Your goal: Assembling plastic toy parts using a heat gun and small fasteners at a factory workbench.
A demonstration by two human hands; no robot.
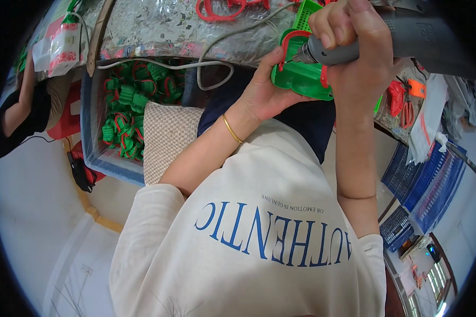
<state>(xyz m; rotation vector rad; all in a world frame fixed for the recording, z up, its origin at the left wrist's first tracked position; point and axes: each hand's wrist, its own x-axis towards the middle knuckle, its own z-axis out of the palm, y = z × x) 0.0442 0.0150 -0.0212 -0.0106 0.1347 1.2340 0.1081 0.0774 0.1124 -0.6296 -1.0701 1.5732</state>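
Note:
My left hand (269, 95) holds a green plastic tray-like piece (304, 82) at the front edge of the table, thumb on its near left side. A curved red plastic handle (286, 43) sits across that piece. My right hand (362, 50) is wrapped round a dark grey power screwdriver (420, 37) lying almost level from the right. Its bit points left and reaches the red handle's end by my left thumb; whether it sits in a screw is too small to tell. Just behind the tray-like piece is a green perforated part (307, 15).
A blue bin (96, 158) of green and red plastic pieces stands left of my lap, beside a woven cushion (166, 129). A grey cable (217, 57) loops over the table edge. Red plastic loops (217, 15) lie behind. Orange-handled scissors (407, 113) are at right. Another person (24, 119) is at far left.

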